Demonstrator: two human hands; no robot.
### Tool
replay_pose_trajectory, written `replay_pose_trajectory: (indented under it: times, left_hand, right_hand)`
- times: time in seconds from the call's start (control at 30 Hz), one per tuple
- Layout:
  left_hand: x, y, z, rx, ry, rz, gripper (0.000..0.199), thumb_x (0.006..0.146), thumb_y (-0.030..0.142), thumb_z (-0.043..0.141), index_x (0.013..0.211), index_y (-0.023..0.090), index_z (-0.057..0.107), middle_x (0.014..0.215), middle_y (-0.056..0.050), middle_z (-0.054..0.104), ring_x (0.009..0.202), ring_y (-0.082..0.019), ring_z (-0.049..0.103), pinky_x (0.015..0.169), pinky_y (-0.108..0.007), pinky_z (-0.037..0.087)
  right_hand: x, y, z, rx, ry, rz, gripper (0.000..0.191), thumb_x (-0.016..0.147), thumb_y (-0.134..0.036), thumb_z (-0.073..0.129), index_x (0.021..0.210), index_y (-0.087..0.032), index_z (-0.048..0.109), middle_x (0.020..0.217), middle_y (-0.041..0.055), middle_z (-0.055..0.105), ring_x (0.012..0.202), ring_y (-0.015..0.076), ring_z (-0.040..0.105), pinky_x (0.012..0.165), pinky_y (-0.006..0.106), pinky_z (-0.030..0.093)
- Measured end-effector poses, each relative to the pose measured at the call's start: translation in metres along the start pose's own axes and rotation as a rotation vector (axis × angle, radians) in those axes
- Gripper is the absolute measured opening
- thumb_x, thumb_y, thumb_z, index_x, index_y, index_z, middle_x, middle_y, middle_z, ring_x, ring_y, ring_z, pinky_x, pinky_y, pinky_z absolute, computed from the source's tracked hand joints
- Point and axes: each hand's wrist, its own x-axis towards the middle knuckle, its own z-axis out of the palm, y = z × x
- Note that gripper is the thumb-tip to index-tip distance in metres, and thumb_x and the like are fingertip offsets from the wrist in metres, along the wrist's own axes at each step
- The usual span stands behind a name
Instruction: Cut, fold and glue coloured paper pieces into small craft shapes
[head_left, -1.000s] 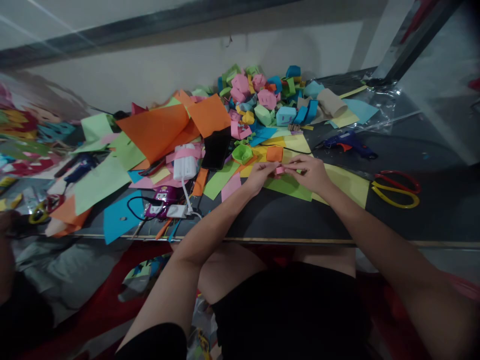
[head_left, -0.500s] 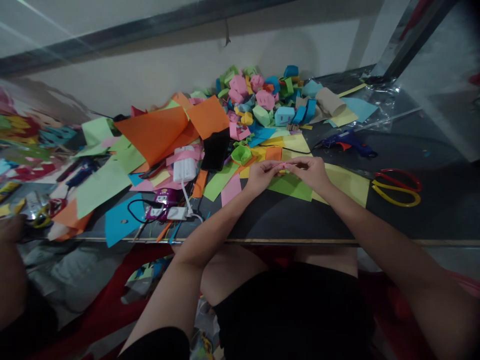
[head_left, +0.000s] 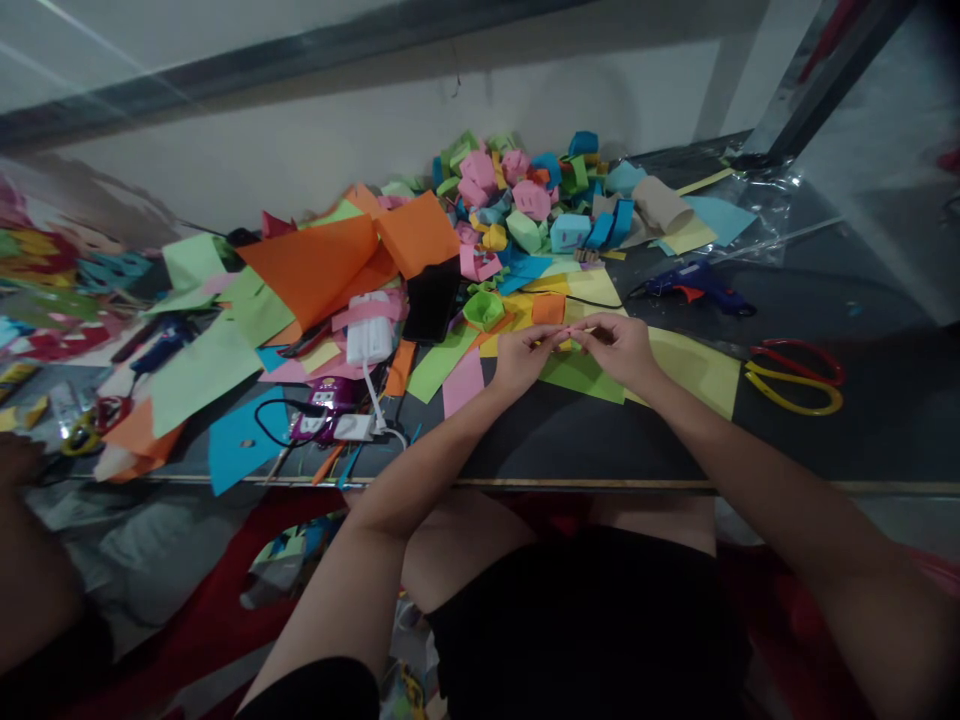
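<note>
Between my fingertips is a small piece of pink paper [head_left: 570, 331], mostly hidden by the fingers. My left hand [head_left: 523, 355] pinches it from the left, and my right hand [head_left: 619, 348] pinches it from the right. Both hands are just above green paper [head_left: 583, 374] and yellow paper [head_left: 694, 368] on the dark table. Close behind the hands lies a folded orange paper piece [head_left: 548, 308]. A green paper cup shape [head_left: 484, 311] sits to the left of my left hand.
A pile of small folded paper shapes [head_left: 531, 200] stands at the back. To the right lie a blue glue gun [head_left: 694, 285] and scissors with red and yellow handles [head_left: 796, 402]. A phone [head_left: 432, 302], a purple power strip [head_left: 328, 405] and coloured sheets are on the left, beyond them another person's hand [head_left: 19, 460].
My hands stay nearly in place, with fingers shifted slightly on the pink paper. At the far left, the other person's hand has moved a little.
</note>
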Motion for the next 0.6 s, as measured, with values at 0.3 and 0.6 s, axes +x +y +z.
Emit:
replay_pose_trajectory:
  times: [0.3,0.6]
  left_hand:
    - [0.001,0.002,0.002,-0.05,-0.01,-0.009,0.039,0.079,0.054,0.08,0.089,0.017,0.083,0.078,-0.008,0.079,0.064,-0.014,0.069,0.059,-0.024,0.052]
    - [0.004,0.009,-0.003,-0.075,-0.062,0.019,0.038,0.077,0.055,0.08,0.083,0.017,0.083,0.077,-0.007,0.079,0.063,-0.015,0.07,0.06,-0.026,0.056]
  right_hand:
    - [0.0,0.0,0.002,0.05,-0.025,0.039,0.051,0.077,-0.068,0.074,0.084,-0.017,0.072,0.061,0.0018,0.065,0.048,0.0133,0.059,0.048,0.027,0.045]
    - [-0.003,-0.003,0.004,0.095,-0.04,0.03,0.048,0.08,-0.067,0.072,0.084,-0.021,0.063,0.057,-0.0033,0.057,0.043,0.0107,0.052,0.042,0.025,0.038]
